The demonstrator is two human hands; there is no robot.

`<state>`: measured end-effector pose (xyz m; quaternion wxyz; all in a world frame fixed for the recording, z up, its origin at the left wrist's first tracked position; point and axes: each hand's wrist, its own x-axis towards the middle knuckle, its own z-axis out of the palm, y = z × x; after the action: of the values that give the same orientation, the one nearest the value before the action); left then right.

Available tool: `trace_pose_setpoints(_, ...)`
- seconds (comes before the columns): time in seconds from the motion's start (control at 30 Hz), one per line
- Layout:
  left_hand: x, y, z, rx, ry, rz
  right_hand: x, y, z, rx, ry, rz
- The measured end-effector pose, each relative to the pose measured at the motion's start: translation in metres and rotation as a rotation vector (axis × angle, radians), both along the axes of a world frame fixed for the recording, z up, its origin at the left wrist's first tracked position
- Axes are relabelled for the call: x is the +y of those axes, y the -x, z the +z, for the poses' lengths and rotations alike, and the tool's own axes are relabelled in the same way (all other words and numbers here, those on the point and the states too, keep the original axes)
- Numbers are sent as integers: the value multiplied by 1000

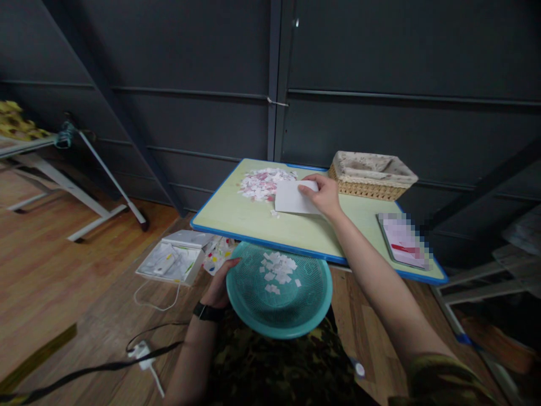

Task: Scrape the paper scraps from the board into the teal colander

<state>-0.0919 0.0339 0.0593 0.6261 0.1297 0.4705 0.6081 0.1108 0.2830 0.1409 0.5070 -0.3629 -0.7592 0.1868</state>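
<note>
My left hand [220, 285] grips the left rim of a round teal plastic basket [310, 313], held just below the table's front edge. Small scraps of white paper [278, 268] lie inside it. Over the table, my right hand [323, 194] pinches a flat white card [291, 197] between thumb and fingers. Just left of the card is a pile of torn paper bits [260, 183], white and pinkish, partly covered by it. A few loose scraps [274, 214] lie in front of the card.
A wicker basket [367, 183] with a cloth lining stands at the table's back right. On the right of the pale green, blue-edged table [236, 223] lies a tablet-like flat object [403, 242]. An open white box [169, 262], cables and a power strip [142, 354] are at lower left.
</note>
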Motion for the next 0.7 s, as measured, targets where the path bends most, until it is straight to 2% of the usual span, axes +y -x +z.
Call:
trace_pose_setpoints(0.17, 0, -1, 1, -4, 14, 23, -1, 0, 1, 13, -3, 48)
trace_pose_setpoints(0.37, 0, -1, 0, 4, 1, 39, 4, -2, 0, 86, 42, 0)
trace_pose_setpoints(0.5, 0, 0, -2, 13, -2, 21, 5, -3, 0, 42, 48, -7)
trace_pose_setpoints(0.7, 0, 2, -4, 0, -12, 19, -2, 0, 1, 0, 53, 77)
